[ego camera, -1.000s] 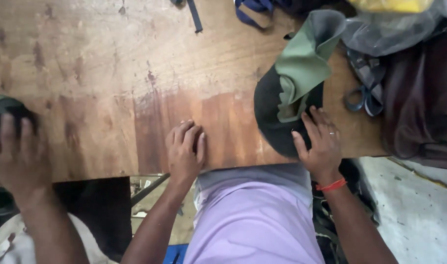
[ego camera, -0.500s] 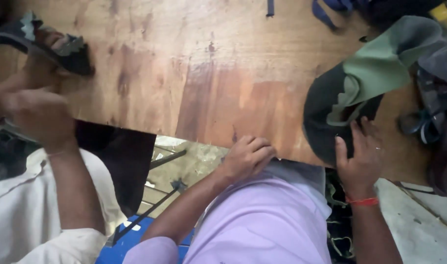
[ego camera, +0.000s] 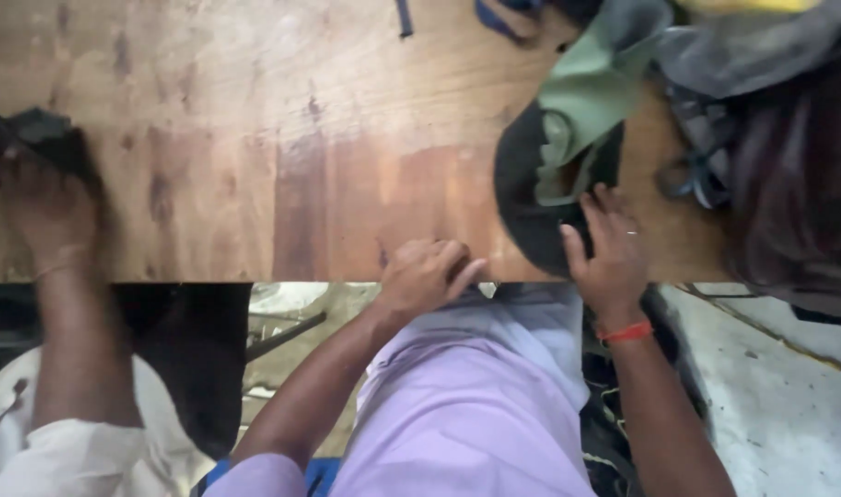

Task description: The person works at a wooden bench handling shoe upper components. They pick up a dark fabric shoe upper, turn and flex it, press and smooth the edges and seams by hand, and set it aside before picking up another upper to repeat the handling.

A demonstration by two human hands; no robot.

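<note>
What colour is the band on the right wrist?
The wristband is red-orange, clear in the head view, just below the right hand.
</note>
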